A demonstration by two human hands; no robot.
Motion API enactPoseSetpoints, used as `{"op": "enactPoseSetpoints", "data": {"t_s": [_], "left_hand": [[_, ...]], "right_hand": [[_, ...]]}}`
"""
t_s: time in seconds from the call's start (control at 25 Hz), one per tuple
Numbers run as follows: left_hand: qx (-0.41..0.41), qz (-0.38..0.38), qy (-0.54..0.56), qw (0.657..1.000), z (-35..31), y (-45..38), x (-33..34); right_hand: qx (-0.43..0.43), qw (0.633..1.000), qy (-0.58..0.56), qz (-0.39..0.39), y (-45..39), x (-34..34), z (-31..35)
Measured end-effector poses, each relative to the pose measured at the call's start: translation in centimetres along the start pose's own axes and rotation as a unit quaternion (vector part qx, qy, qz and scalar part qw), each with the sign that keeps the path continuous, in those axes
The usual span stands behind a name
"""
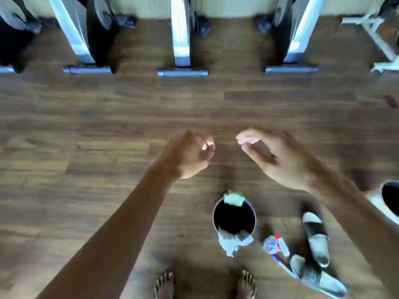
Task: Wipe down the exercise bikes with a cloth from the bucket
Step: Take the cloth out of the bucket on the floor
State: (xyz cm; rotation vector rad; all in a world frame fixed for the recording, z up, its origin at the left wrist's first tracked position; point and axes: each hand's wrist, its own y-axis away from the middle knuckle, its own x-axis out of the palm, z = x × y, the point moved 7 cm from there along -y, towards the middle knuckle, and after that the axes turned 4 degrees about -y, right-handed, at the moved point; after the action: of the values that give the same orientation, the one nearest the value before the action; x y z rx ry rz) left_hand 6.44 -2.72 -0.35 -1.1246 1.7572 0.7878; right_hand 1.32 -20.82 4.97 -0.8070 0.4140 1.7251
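while both arms reach out over the wooden floor (64, 126), the left hand (190, 156) hangs with fingers loosely curled, holding nothing; the right hand (278, 156) is likewise relaxed and empty. the bucket (216, 214) stands below them, a white cloth (233, 240) draped over its near rim; exercise bikes (181, 39) line the far side.

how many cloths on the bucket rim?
2. A greenish cloth hangs over the far rim of the bucket; a white cloth is draped over the near rim. More may be hidden in its dark interior.
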Motion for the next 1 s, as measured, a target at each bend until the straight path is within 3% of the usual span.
{"op": "enactPoseSetpoints", "data": {"t_s": [0.08,0.16,0.2,0.32,0.4,0.56,0.64,0.84,1.0], "left_hand": [[-0.008,0.099,-0.036,0.994,5.1,1.7,14.5],[-0.023,0.239,-0.048,0.970,9.3,5.7,30.2],[-0.016,0.271,-0.055,0.961,10.5,7.3,35.9],[0.023,0.247,-0.081,0.965,13.5,8.2,49.2],[0.045,0.228,-0.107,0.967,14.5,8.7,54.5],[0.092,0.151,-0.141,0.974,14.8,9.4,57.1],[0.096,0.148,-0.123,0.977,14.7,9.4,57.0],[0.072,0.269,-0.120,0.953,13.7,8.5,54.7],[0.055,0.256,-0.102,0.960,11.1,6.0,47.1]], "right_hand": [[0.047,0.996,0.057,0.051,3.4,10.9,-10.3],[0.170,0.960,0.103,0.199,9.5,24.3,-21.3],[0.209,0.938,0.116,0.252,12.4,29.5,-25.6],[0.234,0.887,0.188,0.352,18.4,40.6,-35.1],[0.236,0.862,0.217,0.392,21.0,44.9,-38.8],[0.145,0.907,0.274,0.285,21.9,47.1,-40.9],[0.105,0.920,0.286,0.245,21.8,46.7,-40.6],[0.121,0.951,0.207,0.197,20.9,42.7,-38.0],[0.124,0.977,0.143,0.103,17.2,35.5,-33.0]]}}
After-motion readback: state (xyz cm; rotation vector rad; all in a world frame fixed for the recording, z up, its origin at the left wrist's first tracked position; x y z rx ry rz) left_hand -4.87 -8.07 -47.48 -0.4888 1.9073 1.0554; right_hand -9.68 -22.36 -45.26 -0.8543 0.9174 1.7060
